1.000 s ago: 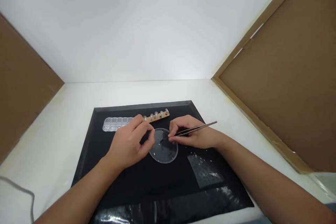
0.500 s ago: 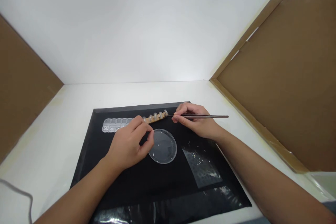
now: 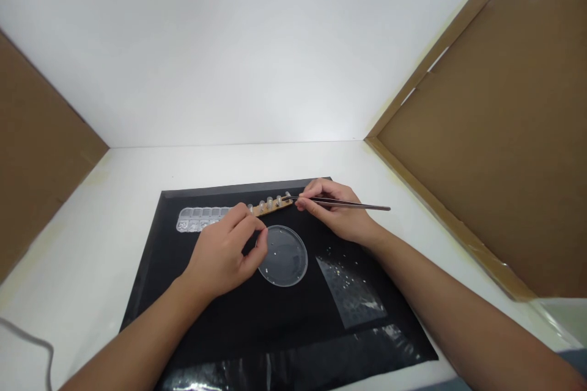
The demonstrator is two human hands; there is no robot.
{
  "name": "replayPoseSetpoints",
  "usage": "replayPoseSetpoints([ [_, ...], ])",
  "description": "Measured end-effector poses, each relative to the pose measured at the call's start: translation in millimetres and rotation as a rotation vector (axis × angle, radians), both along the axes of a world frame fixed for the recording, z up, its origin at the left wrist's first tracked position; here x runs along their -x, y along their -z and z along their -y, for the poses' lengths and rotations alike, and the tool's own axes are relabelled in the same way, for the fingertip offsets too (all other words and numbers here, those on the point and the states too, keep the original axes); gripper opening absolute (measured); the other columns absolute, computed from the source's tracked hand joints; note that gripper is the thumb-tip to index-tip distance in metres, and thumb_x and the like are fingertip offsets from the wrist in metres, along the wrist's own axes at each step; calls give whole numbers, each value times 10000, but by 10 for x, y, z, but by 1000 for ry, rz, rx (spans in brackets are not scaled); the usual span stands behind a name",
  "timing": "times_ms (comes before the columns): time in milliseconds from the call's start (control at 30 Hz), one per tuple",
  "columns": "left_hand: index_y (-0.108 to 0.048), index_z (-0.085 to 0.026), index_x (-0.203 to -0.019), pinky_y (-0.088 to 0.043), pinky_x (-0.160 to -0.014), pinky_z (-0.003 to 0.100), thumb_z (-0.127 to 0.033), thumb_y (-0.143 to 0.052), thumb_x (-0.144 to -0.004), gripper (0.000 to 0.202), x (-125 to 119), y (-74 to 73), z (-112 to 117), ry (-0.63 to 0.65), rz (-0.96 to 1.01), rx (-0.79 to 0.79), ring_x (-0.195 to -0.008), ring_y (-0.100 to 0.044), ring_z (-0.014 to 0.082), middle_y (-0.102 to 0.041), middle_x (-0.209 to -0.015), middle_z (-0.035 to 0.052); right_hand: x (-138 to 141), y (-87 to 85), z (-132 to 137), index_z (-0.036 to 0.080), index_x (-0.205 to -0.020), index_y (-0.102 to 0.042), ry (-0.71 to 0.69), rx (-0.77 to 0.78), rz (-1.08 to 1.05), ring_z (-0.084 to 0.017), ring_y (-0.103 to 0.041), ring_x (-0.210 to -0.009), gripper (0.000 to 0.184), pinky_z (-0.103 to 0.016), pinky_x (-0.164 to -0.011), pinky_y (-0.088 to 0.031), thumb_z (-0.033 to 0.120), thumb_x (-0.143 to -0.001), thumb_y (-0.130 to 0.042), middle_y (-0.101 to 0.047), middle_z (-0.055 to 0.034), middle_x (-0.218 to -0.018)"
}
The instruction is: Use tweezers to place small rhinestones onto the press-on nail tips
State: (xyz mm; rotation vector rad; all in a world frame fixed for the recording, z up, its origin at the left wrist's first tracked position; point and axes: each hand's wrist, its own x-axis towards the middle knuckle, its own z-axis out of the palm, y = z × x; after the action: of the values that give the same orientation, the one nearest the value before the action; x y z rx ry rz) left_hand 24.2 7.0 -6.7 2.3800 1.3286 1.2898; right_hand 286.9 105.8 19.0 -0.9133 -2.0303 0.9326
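Observation:
My right hand (image 3: 337, 206) pinches a pair of slim metal tweezers (image 3: 353, 203) between thumb and fingers. Their tips point left and reach the right end of a tan strip (image 3: 270, 205) carrying several small clear, rounded pieces in a row. My left hand (image 3: 229, 247) is closed beside the strip's left end, which its fingers hide; thumb and index finger meet over the rim of a clear round dish (image 3: 283, 281). Whatever those fingertips hold, if anything, cannot be made out. A few tiny bits lie in the dish.
A clear compartment box (image 3: 202, 219) with small pieces in its front cells sits behind my left hand. Tiny shiny bits lie on and around a clear sheet (image 3: 355, 305) on the black mat (image 3: 257, 330). Brown boards stand at both sides; a grey cable (image 3: 32, 337) lies far left.
My right hand and the tweezers have shifted slightly left, and the tips now lie over the strip's right end. My left hand stays almost where it was.

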Motion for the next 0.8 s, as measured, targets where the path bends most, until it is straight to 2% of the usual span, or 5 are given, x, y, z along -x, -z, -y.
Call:
replayPoseSetpoints([
  [800, -654, -203, -958, -400, -588, 272, -186, -588, -980, 72, 5, -23, 22, 5, 22, -9, -677, -519, 122, -554, -884, 10, 2, -31, 0, 205, -879, -716, -2, 22, 40, -182, -692, -765, 245, -310, -668, -540, 430, -958, -772, -755, -54, -881],
])
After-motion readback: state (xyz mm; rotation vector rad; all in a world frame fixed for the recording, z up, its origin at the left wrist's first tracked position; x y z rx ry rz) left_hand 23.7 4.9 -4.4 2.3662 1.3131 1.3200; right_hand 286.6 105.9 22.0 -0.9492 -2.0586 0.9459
